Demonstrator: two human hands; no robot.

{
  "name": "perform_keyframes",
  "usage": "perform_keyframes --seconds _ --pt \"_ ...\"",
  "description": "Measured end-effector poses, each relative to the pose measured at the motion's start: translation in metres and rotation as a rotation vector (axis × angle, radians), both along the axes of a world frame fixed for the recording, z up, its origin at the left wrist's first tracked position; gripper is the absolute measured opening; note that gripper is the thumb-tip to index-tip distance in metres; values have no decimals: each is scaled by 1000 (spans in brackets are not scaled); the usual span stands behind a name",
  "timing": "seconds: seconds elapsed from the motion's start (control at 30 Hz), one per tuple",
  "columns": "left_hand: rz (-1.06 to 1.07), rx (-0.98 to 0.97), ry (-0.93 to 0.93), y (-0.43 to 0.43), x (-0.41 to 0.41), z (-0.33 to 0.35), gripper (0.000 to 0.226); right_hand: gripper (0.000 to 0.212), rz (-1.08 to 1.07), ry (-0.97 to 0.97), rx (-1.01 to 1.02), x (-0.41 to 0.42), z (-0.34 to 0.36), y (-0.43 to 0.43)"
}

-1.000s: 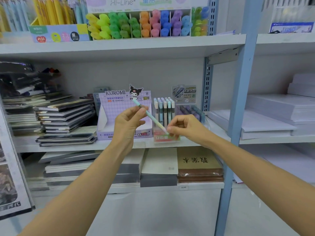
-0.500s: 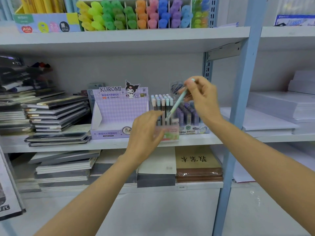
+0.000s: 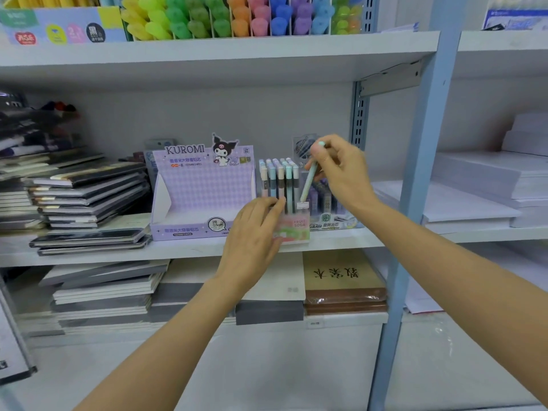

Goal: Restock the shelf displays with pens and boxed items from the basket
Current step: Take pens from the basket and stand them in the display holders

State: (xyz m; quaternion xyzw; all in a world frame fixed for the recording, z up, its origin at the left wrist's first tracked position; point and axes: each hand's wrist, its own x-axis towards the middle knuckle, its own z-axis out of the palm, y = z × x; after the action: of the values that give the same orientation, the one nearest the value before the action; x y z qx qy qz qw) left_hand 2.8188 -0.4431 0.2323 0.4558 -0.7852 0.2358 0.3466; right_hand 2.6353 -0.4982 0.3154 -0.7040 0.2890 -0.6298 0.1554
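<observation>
Head view: right hand (image 3: pixel 341 173) pinches a mint pen (image 3: pixel 308 180) near its top. The pen is tilted, tip down at the right rear corner of the clear stand (image 3: pixel 298 229) marked "FRUIT SODA", beside the upright pens there. Left hand (image 3: pixel 255 232) grasps the stand's front-left corner. The stand sits at the shelf (image 3: pixel 178 250) lip, just beside the "KUROMI" box (image 3: pixel 201 197), labelled "2B 0.5mm". A blue post (image 3: pixel 415 188) stands near the right wrist.

Above the pen display (image 3: pixel 296 229), open air reaches the upper shelf (image 3: pixel 237 51). Left of it the Kuromi box (image 3: pixel 204 191) stands close, right of it another display (image 3: pixel 332 223); its slots look nearly full.
</observation>
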Motion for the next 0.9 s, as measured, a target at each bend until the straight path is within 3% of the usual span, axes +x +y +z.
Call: perform_keyframes --seconds 0.27,0.53,0.9 --pt "60 -164 70 3 -11 3 43 12 29 107 -96 0 -14 8" --pt "52 -342 81 13 -10 -14 9 14 45 134 -132 -10 -25 25" --pt "-7 -398 135 19 -10 -13 10 20 -33 209 -282 -13 -37 45"
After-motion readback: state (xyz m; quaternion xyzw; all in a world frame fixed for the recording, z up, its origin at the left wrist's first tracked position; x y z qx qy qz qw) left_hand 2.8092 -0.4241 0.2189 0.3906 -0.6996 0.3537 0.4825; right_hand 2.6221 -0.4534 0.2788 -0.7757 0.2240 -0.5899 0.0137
